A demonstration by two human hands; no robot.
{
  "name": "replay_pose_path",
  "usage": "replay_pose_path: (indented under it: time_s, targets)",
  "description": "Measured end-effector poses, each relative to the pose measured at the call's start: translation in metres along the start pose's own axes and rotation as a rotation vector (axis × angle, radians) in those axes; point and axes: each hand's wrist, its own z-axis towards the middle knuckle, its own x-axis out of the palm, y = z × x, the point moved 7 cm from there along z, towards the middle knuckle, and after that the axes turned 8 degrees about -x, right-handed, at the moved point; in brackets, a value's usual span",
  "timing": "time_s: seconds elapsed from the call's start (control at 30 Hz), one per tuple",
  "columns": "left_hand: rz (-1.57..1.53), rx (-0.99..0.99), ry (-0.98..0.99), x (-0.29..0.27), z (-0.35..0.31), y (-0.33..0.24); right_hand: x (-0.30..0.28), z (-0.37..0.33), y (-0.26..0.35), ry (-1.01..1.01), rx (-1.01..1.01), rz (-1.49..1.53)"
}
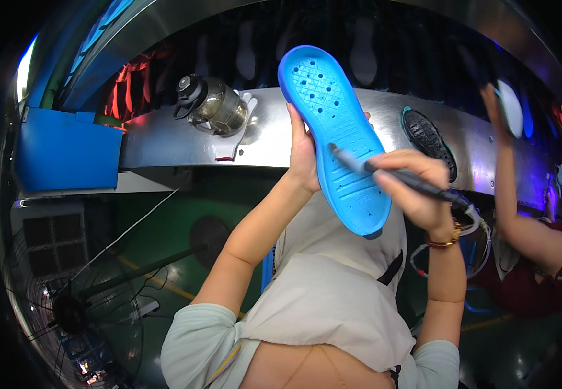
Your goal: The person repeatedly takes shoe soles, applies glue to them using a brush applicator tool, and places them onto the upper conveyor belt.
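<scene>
A bright blue shoe sole [349, 172] is held up in front of me, its hollow, ribbed inner face toward me and its holed end pointing away. My left hand [303, 152] grips its left edge, thumb along the rim and the other fingers mostly behind it. In my right hand [417, 188] is a dark-handled brush [352, 159] with a cable or tube at its rear end. The brush tip is blurred and lies over the middle of the sole; whether it touches cannot be told.
On the metal ledge [274, 139] stand a dark-lidded bottle [219, 107] with a pale glove beside it, and a black sole [428, 137]. Behind runs a dark conveyor carrying soles. At right, a co-worker's arm [506, 168] reaches to a white sole [511, 109]. A fan [70, 314] stands lower left.
</scene>
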Motion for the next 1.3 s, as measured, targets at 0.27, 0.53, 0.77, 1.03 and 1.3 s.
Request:
replay_pose_path:
  time_s: [0.27, 0.53, 0.77, 1.03, 1.3]
  targets:
    - [0.055, 0.103, -0.054, 0.003, -0.006, -0.036, -0.007, -0.009, 0.002, 0.042, -0.098, -0.005]
    - [-0.040, 0.041, 0.057, 0.033, -0.011, -0.046, -0.008, -0.030, -0.018, 0.022, 0.046, 0.495]
    - [0.044, 0.185, -0.072, 0.025, -0.031, -0.007, 0.018, -0.037, -0.004, -0.171, 0.183, 0.413]
    - [-0.171, 0.147, 0.106, 0.026, -0.021, -0.019, 0.024, -0.018, 0.027, 0.074, -0.091, 0.185]
    - [-0.120, 0.038, 0.156, 0.029, -0.017, -0.022, 0.003, -0.001, 0.030, 0.207, -0.185, 0.157]
